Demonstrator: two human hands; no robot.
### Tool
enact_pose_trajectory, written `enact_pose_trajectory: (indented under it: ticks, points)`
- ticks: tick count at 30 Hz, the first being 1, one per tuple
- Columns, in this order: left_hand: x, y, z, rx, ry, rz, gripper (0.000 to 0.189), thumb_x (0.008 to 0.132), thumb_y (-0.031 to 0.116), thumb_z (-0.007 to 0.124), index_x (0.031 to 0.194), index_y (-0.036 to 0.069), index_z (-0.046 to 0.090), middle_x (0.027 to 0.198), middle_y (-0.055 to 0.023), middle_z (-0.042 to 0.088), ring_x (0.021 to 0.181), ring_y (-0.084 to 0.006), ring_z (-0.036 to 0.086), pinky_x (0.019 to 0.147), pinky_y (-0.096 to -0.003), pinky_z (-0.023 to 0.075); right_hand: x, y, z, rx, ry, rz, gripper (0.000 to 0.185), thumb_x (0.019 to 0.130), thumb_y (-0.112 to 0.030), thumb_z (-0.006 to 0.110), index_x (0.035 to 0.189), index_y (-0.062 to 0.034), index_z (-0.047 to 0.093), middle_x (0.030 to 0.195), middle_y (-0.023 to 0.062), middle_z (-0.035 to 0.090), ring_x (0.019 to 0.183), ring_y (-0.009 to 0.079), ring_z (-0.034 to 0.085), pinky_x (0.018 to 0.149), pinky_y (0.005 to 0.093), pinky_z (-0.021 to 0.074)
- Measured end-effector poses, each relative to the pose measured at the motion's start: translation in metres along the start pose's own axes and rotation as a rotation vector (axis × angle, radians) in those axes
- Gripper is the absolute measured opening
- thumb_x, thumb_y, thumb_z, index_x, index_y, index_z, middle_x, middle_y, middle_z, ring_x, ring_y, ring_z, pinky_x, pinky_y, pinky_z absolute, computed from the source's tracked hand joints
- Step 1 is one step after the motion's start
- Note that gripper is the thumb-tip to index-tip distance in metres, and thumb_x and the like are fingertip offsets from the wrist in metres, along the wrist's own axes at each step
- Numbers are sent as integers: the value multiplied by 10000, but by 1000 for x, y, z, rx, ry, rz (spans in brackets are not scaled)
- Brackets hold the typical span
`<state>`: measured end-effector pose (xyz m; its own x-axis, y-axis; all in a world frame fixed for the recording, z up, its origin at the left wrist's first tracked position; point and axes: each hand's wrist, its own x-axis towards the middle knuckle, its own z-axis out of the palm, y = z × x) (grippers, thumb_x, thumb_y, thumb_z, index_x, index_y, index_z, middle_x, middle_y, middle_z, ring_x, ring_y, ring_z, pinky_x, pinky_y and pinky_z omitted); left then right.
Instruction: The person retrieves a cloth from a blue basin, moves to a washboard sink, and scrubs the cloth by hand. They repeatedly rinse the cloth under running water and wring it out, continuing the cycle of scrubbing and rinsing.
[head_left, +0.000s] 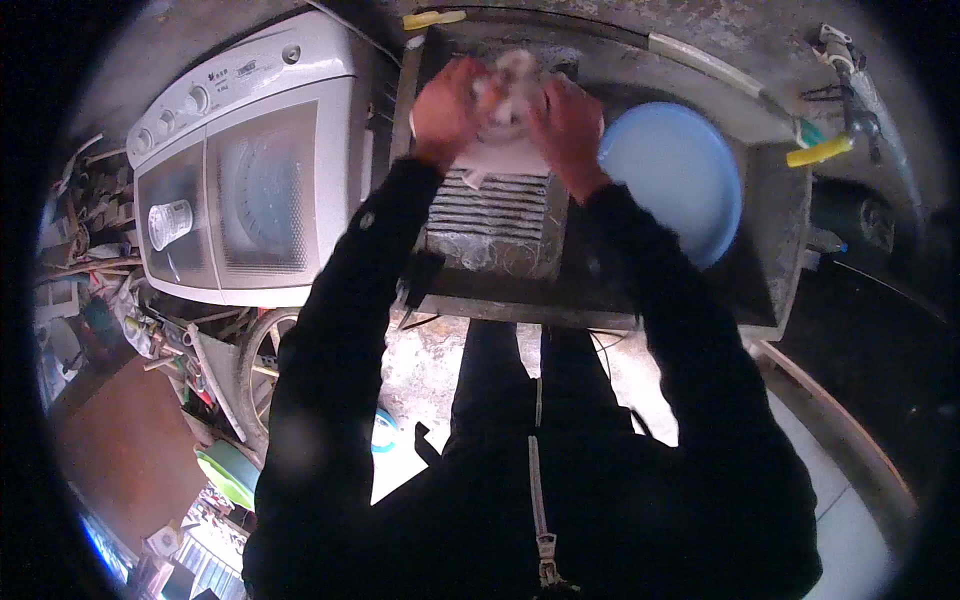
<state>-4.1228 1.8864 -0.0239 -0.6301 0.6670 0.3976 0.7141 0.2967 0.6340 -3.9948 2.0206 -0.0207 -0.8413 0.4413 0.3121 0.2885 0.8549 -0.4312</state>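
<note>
At the far end of a ribbed stone washboard (487, 206), my left hand (451, 109) and my right hand (564, 127) grip a pale, wet-looking cloth (501, 156). Between them the cloth is bunched up, and motion blurs it along with my fingers. One flat part of it hangs down over the upper ridges. The washboard stands inside a grey stone or concrete sink (517, 304). Close to the right of my right hand, a round blue basin (724, 187) holds cloudy, whitish liquid.
Left of the sink stands a twin-tub washing machine (337, 187) with a clear plastic cup (171, 223) on its lid. A tap with a yellow hose end (819, 151) juts in at the right. Below the machine are a spoked wheel (259, 367) and a green basin (225, 476).
</note>
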Motion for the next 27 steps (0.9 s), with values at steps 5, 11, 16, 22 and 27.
enact_pose_trajectory:
  ticks: [5,11,16,22,27]
  points:
    - [-99,37,-10,142,-73,275,266,771,289,618,935,83,585,935,-142,604,873,-339,591,701,-450,482,-79,-19,-14,9,-118,-206,408,814,-302,579,1144,-65,546,1097,137,577,1023,332,530,902,445,412]
    - [-31,-58,52,304,164,-95,264,841,316,566,939,73,596,984,-164,625,848,-390,608,721,-499,487,14,33,71,-219,73,-216,430,834,-433,554,1096,-99,627,835,158,644,751,303,627,665,459,497]
    - [-61,-25,31,66,-198,-267,274,824,313,565,955,75,602,1039,-155,626,921,-364,599,766,-455,482,1,-3,24,-145,-469,-251,389,851,-337,549,1197,-161,565,1011,117,619,1025,328,560,784,477,476]
    - [-133,8,29,200,-283,172,374,788,318,605,1102,114,607,1242,-129,526,1154,-341,486,942,-466,391,-79,-13,24,668,-147,163,398,850,-306,570,1207,-131,570,1192,129,544,1157,304,479,920,442,403]
    - [-23,-45,60,344,22,-21,329,834,249,557,1125,95,570,994,-149,617,970,-337,579,914,-524,397,25,37,69,-250,113,-253,261,881,-302,547,991,-87,645,1173,124,581,1134,290,504,817,423,464]
